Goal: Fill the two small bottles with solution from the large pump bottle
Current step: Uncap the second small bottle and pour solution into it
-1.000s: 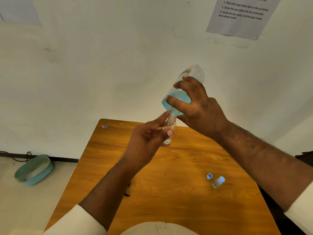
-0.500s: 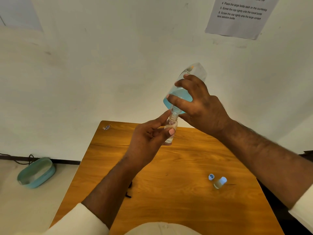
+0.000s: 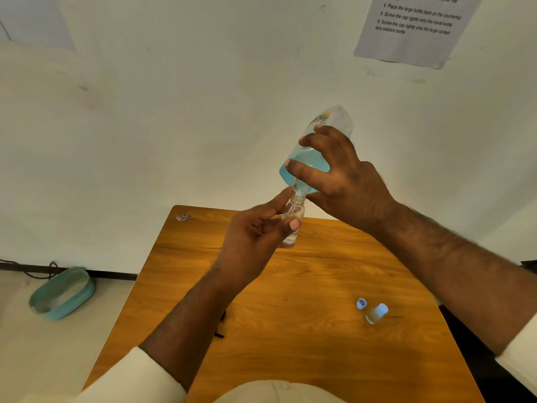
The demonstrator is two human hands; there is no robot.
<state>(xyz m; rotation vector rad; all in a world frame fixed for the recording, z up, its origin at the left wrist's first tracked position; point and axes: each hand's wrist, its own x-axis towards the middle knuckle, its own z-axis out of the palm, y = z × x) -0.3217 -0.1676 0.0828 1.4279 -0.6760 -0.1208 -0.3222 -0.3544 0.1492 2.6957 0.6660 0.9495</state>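
Blue solution pools at the neck of the large bottle [image 3: 315, 158], which your right hand [image 3: 343, 181] grips inverted, base tilted up-right, mouth down onto the small bottle [image 3: 293, 219]. Your left hand [image 3: 255, 237] pinches that one upright, directly beneath, above the tabletop [image 3: 290, 301]. Capped second bottle [image 3: 376, 314] lies right, nearer your right hand.

The table [image 3: 290, 315] is glossy, orange-brown wood grain. The large bottle [image 3: 316, 152] and small bottle [image 3: 293, 216] look like smooth clear plastic. The capped small bottle [image 3: 376, 314] has a matt pale-blue cap. The wall sheet [image 3: 415, 30] is matt paper.
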